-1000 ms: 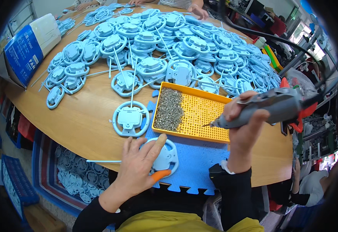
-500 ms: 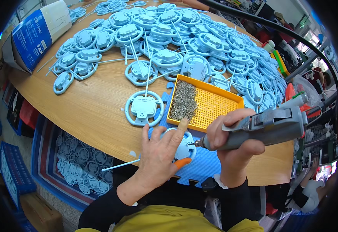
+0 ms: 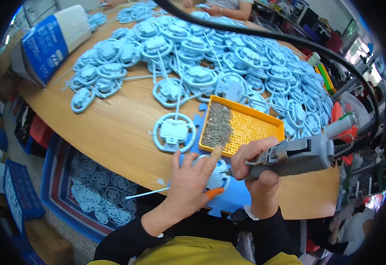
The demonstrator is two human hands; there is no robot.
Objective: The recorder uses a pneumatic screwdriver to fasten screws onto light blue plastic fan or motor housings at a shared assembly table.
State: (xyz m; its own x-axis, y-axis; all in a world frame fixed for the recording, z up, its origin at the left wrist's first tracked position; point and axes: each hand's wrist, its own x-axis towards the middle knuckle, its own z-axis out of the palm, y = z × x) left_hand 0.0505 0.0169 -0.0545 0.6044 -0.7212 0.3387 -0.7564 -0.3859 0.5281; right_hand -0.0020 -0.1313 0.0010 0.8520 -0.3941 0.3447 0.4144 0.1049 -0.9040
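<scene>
My left hand presses a light-blue plastic fan part down on a blue foam mat. An orange cover wraps one of its fingertips, and a long thin stem sticks out from under the hand to the left. In my right hand is a grey electric screwdriver, its bit touching the held part. Just beyond the hands sits a yellow perforated tray, with small metal screws heaped in its left side. Another ring-shaped blue part lies beside the mat.
A large heap of similar blue parts covers the far side of the wooden table. At the far left lies an open carton. Below the table's left edge stands a crate holding more parts. A black cable arches overhead.
The whole view has shifted, so the table contents appear farther right and lower. The screwdriver's bit stays at the held part. Another person's arm now shows more at the far side.
</scene>
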